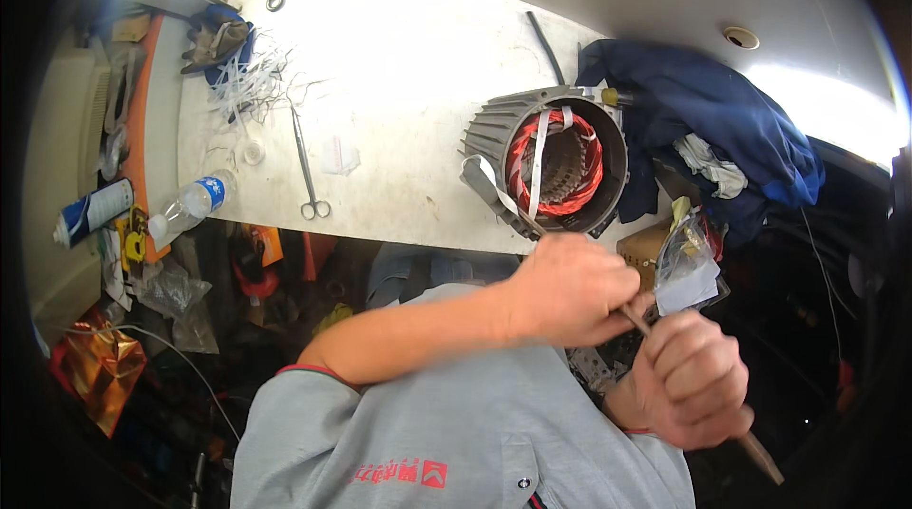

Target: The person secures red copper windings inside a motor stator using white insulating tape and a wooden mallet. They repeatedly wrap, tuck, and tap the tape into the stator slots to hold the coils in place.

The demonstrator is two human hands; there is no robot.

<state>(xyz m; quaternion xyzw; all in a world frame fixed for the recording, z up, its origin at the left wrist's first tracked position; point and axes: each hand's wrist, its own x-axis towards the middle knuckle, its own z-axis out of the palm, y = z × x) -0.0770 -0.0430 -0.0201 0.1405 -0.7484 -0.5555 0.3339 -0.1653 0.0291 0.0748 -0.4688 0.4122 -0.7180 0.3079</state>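
Left hand (575, 288) and right hand (692, 378) both look closed around a brown, wood-like stick (763, 460), just below a grey, finned metal housing (489, 124).
We have the housing on its side near the front edge of the white tabletop (399, 148). It should be heavy and rigid, best taken by its ribbed outer wall, clear of the red, ring-shaped coil windings (518, 167) inside, which look easier to damage. Our stick seems stiff and light; a full fist suits it. Dark blue, crumpled cloth (750, 143) crowds the housing's right side, and a clear plastic bag (679, 267) sits near our knuckles. Silver, long-shanked scissors (306, 167) lie well apart, leftward.
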